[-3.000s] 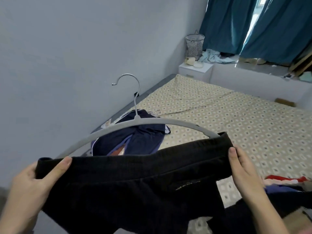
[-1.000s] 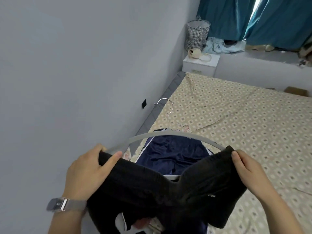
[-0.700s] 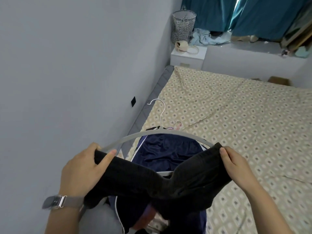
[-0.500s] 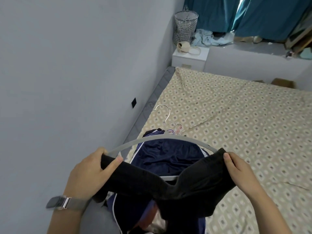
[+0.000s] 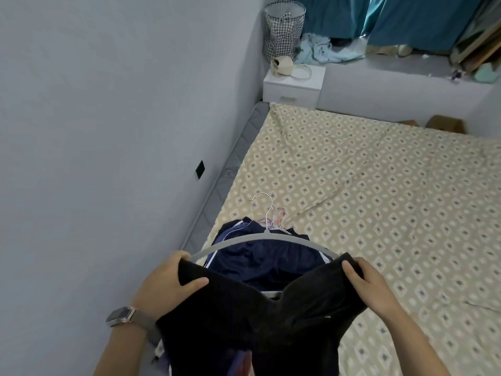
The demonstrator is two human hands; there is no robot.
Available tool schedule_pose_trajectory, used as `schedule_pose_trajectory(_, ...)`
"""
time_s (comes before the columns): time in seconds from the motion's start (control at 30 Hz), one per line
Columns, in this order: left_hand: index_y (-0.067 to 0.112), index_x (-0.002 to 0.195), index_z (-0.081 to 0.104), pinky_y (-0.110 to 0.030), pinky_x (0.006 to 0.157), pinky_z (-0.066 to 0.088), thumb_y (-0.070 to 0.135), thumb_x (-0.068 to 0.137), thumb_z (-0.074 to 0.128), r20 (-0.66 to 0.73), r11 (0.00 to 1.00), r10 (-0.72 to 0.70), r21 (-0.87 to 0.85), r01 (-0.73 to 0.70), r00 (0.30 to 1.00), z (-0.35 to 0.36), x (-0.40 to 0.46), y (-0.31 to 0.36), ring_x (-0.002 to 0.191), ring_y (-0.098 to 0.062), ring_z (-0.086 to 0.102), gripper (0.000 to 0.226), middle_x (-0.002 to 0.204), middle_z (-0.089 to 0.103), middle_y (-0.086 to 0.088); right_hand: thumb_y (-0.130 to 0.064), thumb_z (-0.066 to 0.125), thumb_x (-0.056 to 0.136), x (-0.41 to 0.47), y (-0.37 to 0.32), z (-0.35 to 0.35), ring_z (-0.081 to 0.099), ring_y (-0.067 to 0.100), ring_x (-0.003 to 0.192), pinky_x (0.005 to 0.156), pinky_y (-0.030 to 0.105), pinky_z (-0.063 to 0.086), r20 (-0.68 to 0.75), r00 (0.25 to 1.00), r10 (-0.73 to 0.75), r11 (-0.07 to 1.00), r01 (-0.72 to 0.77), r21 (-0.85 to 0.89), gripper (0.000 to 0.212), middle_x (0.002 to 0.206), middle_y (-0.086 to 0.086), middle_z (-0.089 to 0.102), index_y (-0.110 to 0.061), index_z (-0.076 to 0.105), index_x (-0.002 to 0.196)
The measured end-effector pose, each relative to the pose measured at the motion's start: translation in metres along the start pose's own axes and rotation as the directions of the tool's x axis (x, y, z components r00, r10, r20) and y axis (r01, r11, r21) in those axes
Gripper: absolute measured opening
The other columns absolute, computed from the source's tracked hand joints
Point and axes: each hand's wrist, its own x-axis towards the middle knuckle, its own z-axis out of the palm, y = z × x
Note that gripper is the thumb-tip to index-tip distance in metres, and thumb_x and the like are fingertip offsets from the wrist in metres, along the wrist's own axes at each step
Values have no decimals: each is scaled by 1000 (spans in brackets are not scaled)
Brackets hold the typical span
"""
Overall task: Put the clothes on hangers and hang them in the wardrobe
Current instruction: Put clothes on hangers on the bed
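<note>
A black garment [image 5: 271,321] is draped over the lower bar of a grey hanger [image 5: 260,238] with a metal hook. My left hand [image 5: 165,286] grips the garment's left edge together with the hanger's left end. My right hand [image 5: 371,289] grips the garment's right edge at the hanger's right end. A navy garment with white stripes [image 5: 260,256] lies on the bed behind the hanger. Thin pale hangers [image 5: 276,217] lie at its far edge. No wardrobe is in view.
The bed [image 5: 379,199] with a patterned beige sheet fills the right side. A grey wall [image 5: 108,131] stands close on the left. At the back are a white nightstand [image 5: 294,84], a checked basket [image 5: 283,29] and teal curtains [image 5: 406,20].
The hanger has tipped from upright to lying flatter toward the bed. My hands have come closer together, so the black garment now sags in the middle. The view has tilted down.
</note>
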Motion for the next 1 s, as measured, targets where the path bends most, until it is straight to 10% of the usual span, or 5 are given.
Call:
schedule_pose_trajectory(0.33, 5, 130, 47, -35, 102, 37, 15, 80, 73, -14, 995, 32, -91, -34, 999, 92, 181, -36, 117, -28, 49, 57, 126, 54, -12, -30, 58, 96, 111, 49, 72, 60, 11, 90, 73, 26, 46, 16, 972, 234, 967, -234, 97, 19, 102, 1, 65, -14, 60, 107)
schedule_pose_trajectory(0.6, 11, 132, 48, -26, 102, 37, 14, 88, 63, 132, 989, -32, -137, 51, 991, 157, 189, -75, 119, -19, 50, 46, 129, 53, -4, -36, 48, 100, 188, 93, 128, 57, 30, 103, 95, 46, 43, -54, 958, 281, 923, -285, -258, 19, 104, 6, 61, -18, 46, 103)
schedule_pose_trajectory(0.77, 11, 132, 47, -23, 100, 36, 12, 90, 60, 180, 982, -78, -155, 107, 981, 176, 179, -87, 119, -17, 50, 44, 130, 52, -5, -36, 47, 100, 204, 112, 124, 44, 26, 131, 106, 46, 30, -29, 958, 287, 786, -253, -564, 53, 145, 3, 44, -20, 31, 148)
schedule_pose_trajectory(1.0, 14, 131, 48, -18, 97, 35, 13, 90, 60, 159, 982, -41, -173, 69, 986, 181, 159, -59, 116, -14, 51, 43, 126, 53, -1, -34, 49, 99, 170, 121, 114, 38, 22, 139, 112, 46, 28, 65, 976, 207, 801, -131, -585, 56, 149, -4, 43, -24, 29, 150)
